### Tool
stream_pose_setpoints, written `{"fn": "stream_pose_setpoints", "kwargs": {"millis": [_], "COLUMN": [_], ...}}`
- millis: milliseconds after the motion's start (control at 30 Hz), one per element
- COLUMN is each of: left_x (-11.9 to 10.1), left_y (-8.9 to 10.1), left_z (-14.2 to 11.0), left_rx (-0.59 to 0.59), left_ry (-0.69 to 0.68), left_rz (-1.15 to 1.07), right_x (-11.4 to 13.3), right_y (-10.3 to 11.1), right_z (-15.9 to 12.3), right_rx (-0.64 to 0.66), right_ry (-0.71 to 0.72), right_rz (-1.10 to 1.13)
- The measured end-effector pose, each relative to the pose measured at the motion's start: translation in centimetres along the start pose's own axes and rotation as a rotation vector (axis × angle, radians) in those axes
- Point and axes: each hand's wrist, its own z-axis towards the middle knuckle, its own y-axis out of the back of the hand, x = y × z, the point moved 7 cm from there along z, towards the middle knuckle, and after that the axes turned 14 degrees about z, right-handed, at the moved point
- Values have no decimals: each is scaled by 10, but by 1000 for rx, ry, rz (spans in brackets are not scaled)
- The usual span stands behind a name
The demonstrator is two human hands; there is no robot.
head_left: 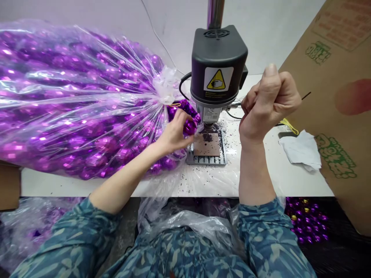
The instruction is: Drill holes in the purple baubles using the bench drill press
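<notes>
My left hand [174, 133] is closed round a shiny purple faceted ball [189, 125], holding it just left of the press's tip, at the mouth of a big clear plastic bag [72, 96] full of the same purple balls. My right hand [268, 102] is a fist wrapped round the thin metal lever [305, 95] that sticks out of the black bench press [217, 65]. Below the press head sits its small brown plate [206, 144] on a ribbed metal base, with dark shavings scattered about it.
A tall cardboard box [342, 96] stands at the right, with a crumpled white cloth [301, 148] and a yellow tie [290, 125] beside it. More purple balls [307, 220] lie below the white table's front edge [87, 189]. Loose clear plastic covers my lap.
</notes>
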Motion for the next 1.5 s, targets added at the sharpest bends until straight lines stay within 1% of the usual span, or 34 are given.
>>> {"fn": "stream_pose_setpoints", "kwargs": {"millis": [33, 67, 100, 133, 167, 233, 267, 333, 400, 467, 533, 633, 767, 900, 967, 1033, 1133, 1267, 1400, 1500], "left_x": [-16, -31, -41, -46, -46, -37, -30, -15, -3, 6, 11, 14, 14, 9, 6, 4, 3, -4, -4, -3], "left_y": [-2, -8, -18, -30, -44, -70, -80, -91, -96, -99, -104, -108, -106, -104, -104, -105, -110, -116, -123, -127], "left_z": [-11, -22, -32, -40, -47, -52, -52, -47, -40, -35, -33, -30, -23, -20, -20, -20, -22, -23, -29, -32], "left_rx": [22, 62, 109, 147, 180, 209, 208, 177, 129, 112, 115, 112, 88, 111, 85, 33, -45, -130, -145, -137], "left_ry": [-58, -95, -94, -47, 25, 190, 250, 315, 344, 376, 396, 372, 323, 294, 298, 334, 398, 385, 439, 460], "left_rz": [-134, -262, -376, -470, -541, -615, -623, -597, -562, -555, -566, -564, -483, -382, -379, -391, -412, -450, -557, -611], "right_x": [0, 0, 1, 1, 2, 2, 3, 2, 0, -1, -1, -2, -3, -3, -2, 0, 1, 1, 0, 1], "right_y": [-1, -1, -2, -2, -2, -2, -1, 0, 1, 1, 1, 1, 2, 3, 2, 1, 1, 1, 2, 5], "right_z": [0, -1, -1, -1, -1, -2, -2, -3, -3, -4, -5, -5, -6, -5, -5, -5, -6, -7, -8, -10], "right_rx": [4, 11, 18, 26, 32, 39, 40, 33, 20, 8, -1, -8, -10, -20, -16, -15, -10, 0, -7, -20], "right_ry": [1, 4, 12, 21, 30, 43, 44, 30, 7, -3, 5, 4, -30, -8, 8, 20, 15, 10, 5, 12], "right_rz": [-4, -11, -22, -37, -56, -95, -102, -72, -35, -16, -11, -41, -90, -30, -12, -19, -86, -72, -125, -60]}}
